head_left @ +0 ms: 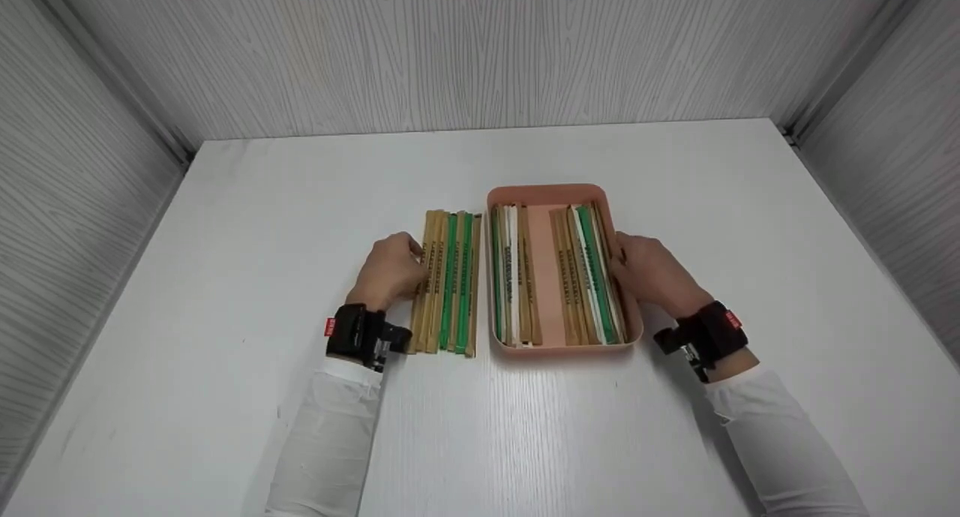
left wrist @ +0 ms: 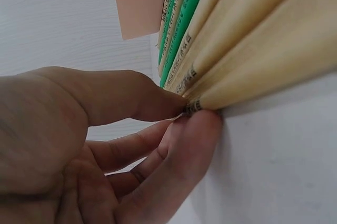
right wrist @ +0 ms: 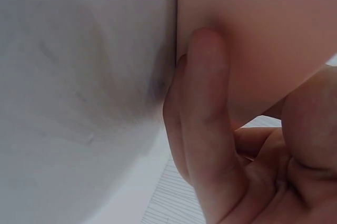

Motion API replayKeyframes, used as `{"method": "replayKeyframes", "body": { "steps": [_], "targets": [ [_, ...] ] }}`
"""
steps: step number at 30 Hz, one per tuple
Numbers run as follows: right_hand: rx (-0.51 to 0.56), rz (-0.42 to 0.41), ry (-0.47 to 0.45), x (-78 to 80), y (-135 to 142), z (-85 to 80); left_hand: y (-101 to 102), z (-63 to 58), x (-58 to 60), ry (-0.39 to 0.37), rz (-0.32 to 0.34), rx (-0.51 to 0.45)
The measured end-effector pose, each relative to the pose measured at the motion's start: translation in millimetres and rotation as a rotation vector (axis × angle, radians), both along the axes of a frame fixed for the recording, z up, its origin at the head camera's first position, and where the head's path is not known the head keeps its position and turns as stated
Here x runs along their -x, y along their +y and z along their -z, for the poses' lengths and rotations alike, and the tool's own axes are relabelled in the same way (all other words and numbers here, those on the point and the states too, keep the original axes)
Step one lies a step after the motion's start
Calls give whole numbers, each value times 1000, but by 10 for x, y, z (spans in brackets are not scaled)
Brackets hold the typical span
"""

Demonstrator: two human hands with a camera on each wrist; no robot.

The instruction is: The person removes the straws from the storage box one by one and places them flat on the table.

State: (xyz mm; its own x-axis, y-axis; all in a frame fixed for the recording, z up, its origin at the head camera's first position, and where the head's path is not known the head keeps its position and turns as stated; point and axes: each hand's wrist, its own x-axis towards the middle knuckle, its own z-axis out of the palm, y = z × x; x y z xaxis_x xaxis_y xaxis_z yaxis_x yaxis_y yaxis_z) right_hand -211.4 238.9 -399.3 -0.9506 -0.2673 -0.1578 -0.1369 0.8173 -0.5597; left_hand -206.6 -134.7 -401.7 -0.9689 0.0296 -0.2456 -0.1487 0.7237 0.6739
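Note:
A row of slim paper-wrapped sticks, brown and green with dark print, lies side by side left of a pink tray (head_left: 545, 350). My left hand (head_left: 391, 268) is at the row's outer edge. In the left wrist view, its thumb and index fingertip pinch the outermost brown paper-wrapped stick (left wrist: 263, 84). My right hand (head_left: 651, 271) grips the tray's right side. Fingers (right wrist: 208, 87) press against the tray's outer wall in the right wrist view, and the thumb reaches the rim. Inside the tray, a left bundle (head_left: 513, 277) and a right bundle (head_left: 585, 277) of similar sticks stand apart.
The white table (head_left: 450, 442) carries the tray and the row, a narrow gap between them. A wood-grain panel (head_left: 480, 52) rises behind the table, with side panels to the left (head_left: 67, 202) and right (head_left: 892, 149).

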Motion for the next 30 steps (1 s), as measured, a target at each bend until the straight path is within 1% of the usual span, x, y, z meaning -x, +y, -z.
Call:
{"method": "replayKeyframes", "body": {
  "steps": [2,4,7,9,12,15,19,21,24,26,30],
  "targets": [
    [1,-2,-1,0,-1,-8,-1,-26,-2,17,-7,0],
    [0,1,-7,5,3,-10,6,-69,1,50,-11,1],
    [3,6,-19,11,7,-11,57,-170,23,115,-9,-1],
    [4,13,-24,14,8,-10,121,-260,46,154,8,-6],
    [-6,12,-28,12,9,-7,264,-412,88,209,57,-4],
    [-18,11,-31,13,7,-7,453,-568,130,245,110,18],
    [-19,15,-34,9,2,-11,762,-707,198,267,174,69],
    [-20,16,-32,9,1,-10,924,-737,221,270,208,96],
    [-18,18,-32,2,-5,-12,1153,-731,245,260,262,129],
    [-12,17,-37,-8,-13,-17,1291,-703,255,270,303,172],
    [8,20,-53,-25,-26,-34,1546,-604,271,250,358,226]
  ]
}}
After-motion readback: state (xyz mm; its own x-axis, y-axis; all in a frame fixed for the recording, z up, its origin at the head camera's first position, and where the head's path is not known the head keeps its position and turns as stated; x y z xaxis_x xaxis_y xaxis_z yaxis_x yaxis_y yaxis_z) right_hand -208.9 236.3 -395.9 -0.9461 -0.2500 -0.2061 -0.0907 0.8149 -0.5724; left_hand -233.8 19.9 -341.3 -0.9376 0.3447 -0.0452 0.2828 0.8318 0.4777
